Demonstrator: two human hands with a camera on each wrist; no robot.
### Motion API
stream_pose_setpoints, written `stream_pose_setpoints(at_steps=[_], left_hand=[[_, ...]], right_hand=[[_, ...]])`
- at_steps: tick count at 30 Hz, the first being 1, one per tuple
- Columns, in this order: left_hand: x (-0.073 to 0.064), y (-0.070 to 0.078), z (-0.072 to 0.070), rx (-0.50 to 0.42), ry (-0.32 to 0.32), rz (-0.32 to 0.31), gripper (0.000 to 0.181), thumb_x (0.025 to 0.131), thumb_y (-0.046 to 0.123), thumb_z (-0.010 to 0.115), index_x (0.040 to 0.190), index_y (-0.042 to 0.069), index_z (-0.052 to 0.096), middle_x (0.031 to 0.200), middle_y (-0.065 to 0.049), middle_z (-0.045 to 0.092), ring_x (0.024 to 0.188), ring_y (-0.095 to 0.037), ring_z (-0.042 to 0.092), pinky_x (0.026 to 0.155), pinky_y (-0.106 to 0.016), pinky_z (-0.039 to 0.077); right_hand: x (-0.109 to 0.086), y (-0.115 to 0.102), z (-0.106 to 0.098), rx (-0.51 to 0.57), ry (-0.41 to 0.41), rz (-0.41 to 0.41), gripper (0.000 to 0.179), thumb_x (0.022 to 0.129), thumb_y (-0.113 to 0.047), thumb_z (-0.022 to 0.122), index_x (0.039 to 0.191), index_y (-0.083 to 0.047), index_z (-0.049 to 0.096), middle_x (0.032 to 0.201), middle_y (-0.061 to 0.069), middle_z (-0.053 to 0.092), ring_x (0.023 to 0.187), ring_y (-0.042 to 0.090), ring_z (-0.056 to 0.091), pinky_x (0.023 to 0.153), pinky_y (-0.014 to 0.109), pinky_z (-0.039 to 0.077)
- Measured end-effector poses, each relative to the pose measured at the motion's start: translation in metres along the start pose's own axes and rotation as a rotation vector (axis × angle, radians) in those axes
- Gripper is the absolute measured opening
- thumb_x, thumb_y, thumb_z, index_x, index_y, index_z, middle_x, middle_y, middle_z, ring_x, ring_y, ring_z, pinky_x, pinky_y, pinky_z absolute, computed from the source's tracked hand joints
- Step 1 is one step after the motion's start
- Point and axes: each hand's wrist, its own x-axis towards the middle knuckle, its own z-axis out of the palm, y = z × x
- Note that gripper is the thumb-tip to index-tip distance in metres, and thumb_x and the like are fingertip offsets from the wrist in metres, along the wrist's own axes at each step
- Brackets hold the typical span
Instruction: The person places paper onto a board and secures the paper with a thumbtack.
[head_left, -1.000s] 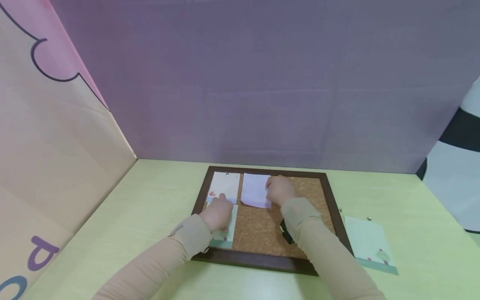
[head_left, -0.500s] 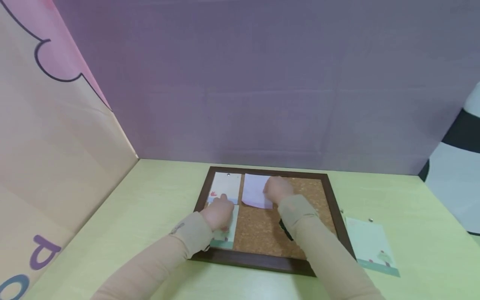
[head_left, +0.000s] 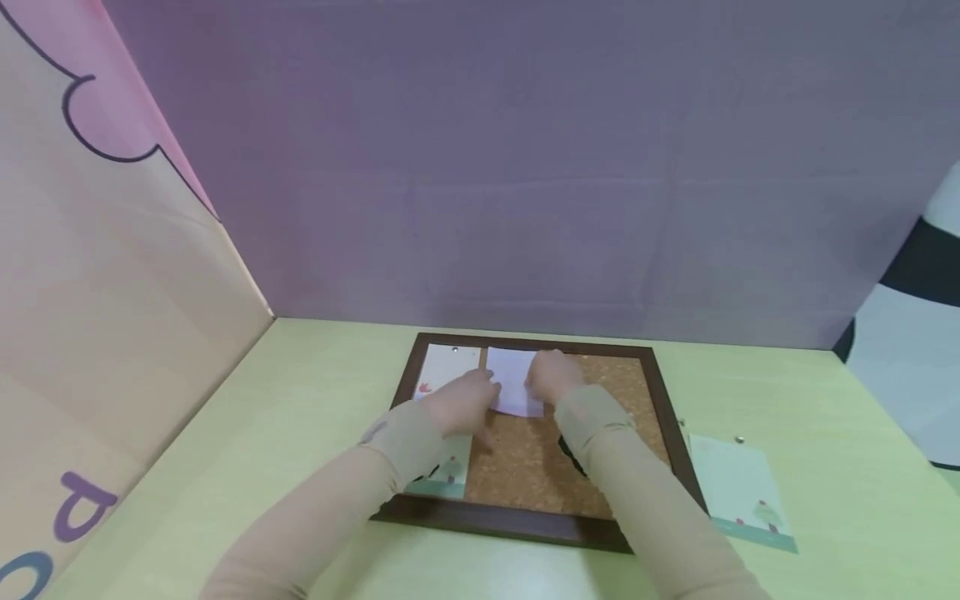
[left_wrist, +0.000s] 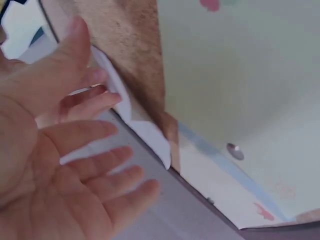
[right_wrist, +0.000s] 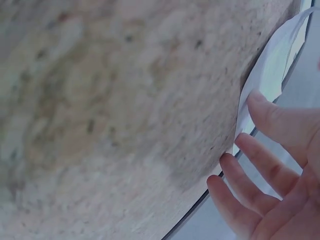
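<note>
A pale lilac sheet of paper (head_left: 512,379) lies on the upper part of a framed cork board (head_left: 525,467). At its right edge my right hand (head_left: 553,377) pinches it; the right wrist view has the thumb on the paper (right_wrist: 270,65) and the index finger just below its edge. Fingers spread, my left hand (head_left: 461,404) reaches toward the sheet's left side. In the left wrist view, the left hand (left_wrist: 75,145) holds nothing, and the sheet's edge (left_wrist: 150,137) curls up off the cork. Whether its fingers touch the sheet, I cannot tell.
Left on the board are a white printed card (head_left: 450,362) and a green printed card (head_left: 450,475), partly under the left arm. Another green card (head_left: 742,492) lies on the table right of the frame, near small metal pins (head_left: 739,439). A purple backdrop (head_left: 480,167) stands behind.
My left hand has left the cards on the left and moved right and slightly up, toward the lilac sheet, with its fingers now spread. The right hand stays at the sheet's right edge.
</note>
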Motion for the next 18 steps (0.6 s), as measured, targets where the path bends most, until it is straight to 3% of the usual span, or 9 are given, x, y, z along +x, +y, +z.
stream_pose_setpoints(at_steps=[4, 12, 18], left_hand=[[0.010, 0.001, 0.003, 0.013, -0.060, 0.001, 0.056, 0.067, 0.035, 0.084, 0.108, 0.002, 0.064, 0.137, -0.019, 0.050, 0.130, -0.031, 0.044, 0.112, -0.037, 0.034], [0.022, 0.001, 0.006, -0.004, -0.108, -0.030, 0.047, 0.066, 0.035, 0.085, 0.097, 0.007, 0.063, 0.104, -0.008, 0.064, 0.097, -0.022, 0.059, 0.091, -0.032, 0.049], [0.026, 0.000, 0.007, -0.014, -0.122, -0.050, 0.049, 0.065, 0.034, 0.085, 0.100, 0.007, 0.063, 0.112, -0.010, 0.065, 0.104, -0.024, 0.060, 0.097, -0.034, 0.047]], right_hand=[[0.000, 0.001, 0.002, 0.016, 0.003, -0.022, 0.015, 0.076, -0.009, 0.069, 0.090, -0.010, 0.077, 0.098, 0.010, 0.073, 0.094, 0.030, 0.067, 0.081, 0.042, 0.055], [0.001, 0.003, 0.003, 0.024, 0.003, -0.033, 0.018, 0.075, -0.009, 0.069, 0.092, -0.011, 0.077, 0.101, 0.010, 0.072, 0.097, 0.031, 0.066, 0.084, 0.042, 0.055], [-0.001, 0.003, 0.001, 0.037, -0.020, -0.036, 0.025, 0.075, -0.005, 0.067, 0.097, -0.010, 0.075, 0.105, 0.009, 0.071, 0.103, 0.031, 0.065, 0.090, 0.041, 0.053]])
